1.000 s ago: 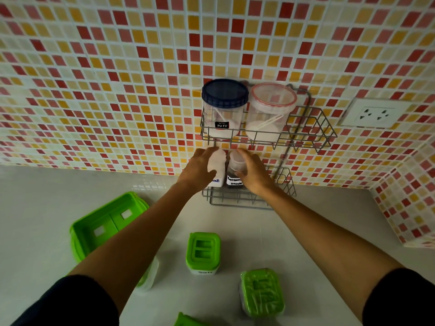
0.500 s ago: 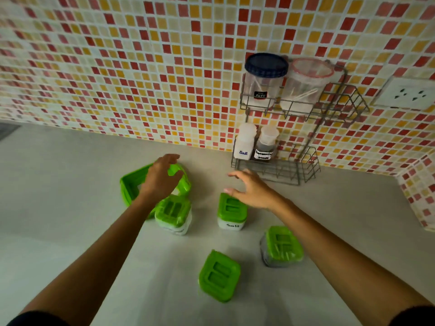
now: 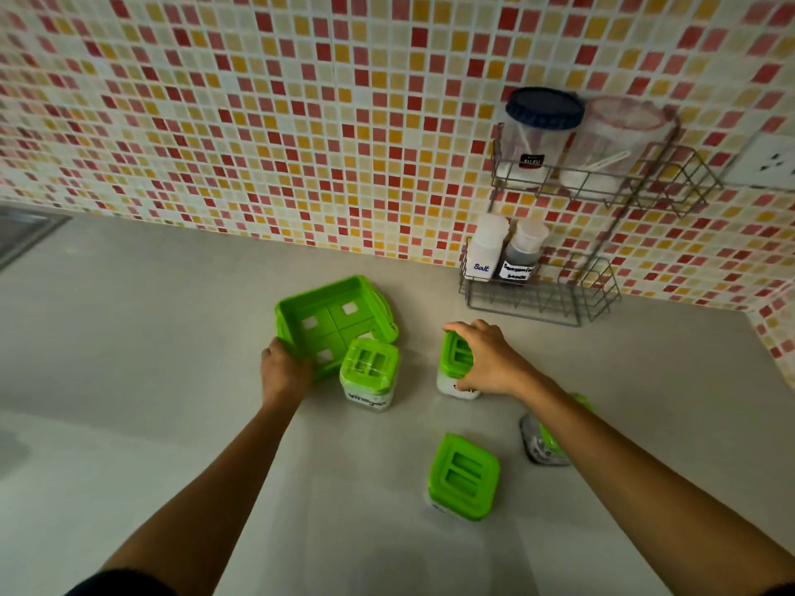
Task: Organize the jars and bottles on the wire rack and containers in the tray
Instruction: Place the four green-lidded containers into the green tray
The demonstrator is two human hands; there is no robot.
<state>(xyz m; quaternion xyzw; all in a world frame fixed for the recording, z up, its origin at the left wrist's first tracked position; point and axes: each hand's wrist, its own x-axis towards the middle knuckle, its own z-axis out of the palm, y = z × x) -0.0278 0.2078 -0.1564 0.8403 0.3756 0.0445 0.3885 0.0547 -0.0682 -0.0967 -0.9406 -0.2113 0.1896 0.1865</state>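
Note:
A green four-compartment tray lies on the counter, and my left hand grips its near corner. A green-lidded container labelled Vinegar stands against the tray's near right side. My right hand closes around a second green-lidded container to the right. Two more such containers stand nearer me: one in the middle, one partly hidden by my right forearm. The wire rack holds a Salt bottle and a sauce bottle below, a blue-lidded jar and a red-lidded jar above.
The mosaic-tiled wall runs behind the grey counter and turns a corner at the right. A wall socket sits right of the rack. A metal edge shows at the far left. The rack's right halves hold nothing.
Both hands left the bottles on the rack's lower shelf and came down to the counter. My left hand took the tray's corner, my right hand closed on a container.

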